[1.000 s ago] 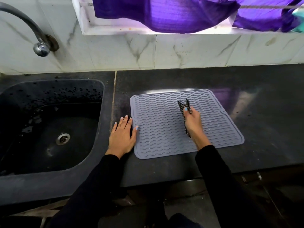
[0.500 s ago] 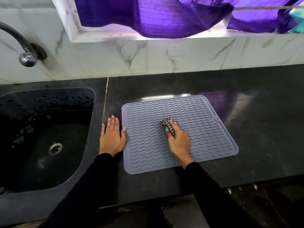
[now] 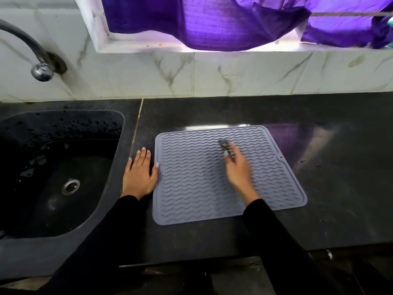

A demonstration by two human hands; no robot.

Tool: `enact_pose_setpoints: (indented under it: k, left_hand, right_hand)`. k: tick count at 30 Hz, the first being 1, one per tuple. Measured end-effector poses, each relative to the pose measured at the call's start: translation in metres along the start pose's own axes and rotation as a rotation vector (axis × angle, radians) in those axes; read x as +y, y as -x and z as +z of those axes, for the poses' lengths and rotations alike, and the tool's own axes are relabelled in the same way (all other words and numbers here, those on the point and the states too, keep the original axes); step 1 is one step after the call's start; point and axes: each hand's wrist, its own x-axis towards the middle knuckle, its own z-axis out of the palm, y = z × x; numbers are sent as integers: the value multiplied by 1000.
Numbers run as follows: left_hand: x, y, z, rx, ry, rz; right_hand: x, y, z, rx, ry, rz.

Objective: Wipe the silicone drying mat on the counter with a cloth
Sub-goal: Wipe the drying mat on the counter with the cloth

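Checked cloth (image 3: 226,150) in the right hand (image 3: 238,171) on the silicone mat (image 3: 191,188).

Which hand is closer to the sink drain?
Left. The left hand lies flat on the counter beside the sink, nearer the drain; the right hand is over the mat, farther off.

I can read no words, labels, brand marks or numbers anywhere in front of me; nothing here carries print clear enough for me to make out.

black sink (image 3: 63,234), tap (image 3: 41,70), purple curtain (image 3: 212,22)
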Motion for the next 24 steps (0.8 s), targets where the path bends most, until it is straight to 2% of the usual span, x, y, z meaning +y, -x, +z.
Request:
enact_pose_setpoints:
  k: [2, 3, 15, 18, 19, 21, 22, 23, 24]
  left_hand:
    - [0, -2, 2, -5, -12, 2]
    - [-1, -3, 3, -10, -23, 2]
    - [2, -8, 3, -41, -60, -30]
    - [2, -8, 0, -61, -37, -44]
    - [3, -8, -2, -61, -28, -46]
    - [4, -10, -4, -39, -15, -44]
    - [6, -12, -6, -23, -17, -43]
    - [9, -14, -6, -12, -27, -39]
    - [12, -17, -6, -5, -36, -35]
  right_hand:
    - [10, 8, 26, -65, 515, -237]
    - [16, 8, 35, -53, 675, -324]
    - [9, 6, 44, 37, 611, -141]
    - [6, 5, 40, 44, 475, -135]
    - [5, 1, 36, 46, 355, -58]
    - [-5, -9, 20, 66, -79, 179]
    - [-7, -15, 13, 98, -277, 239]
    - [-9, -21, 9, 130, -355, 244]
    - [-12, -25, 7, 134, -311, 196]
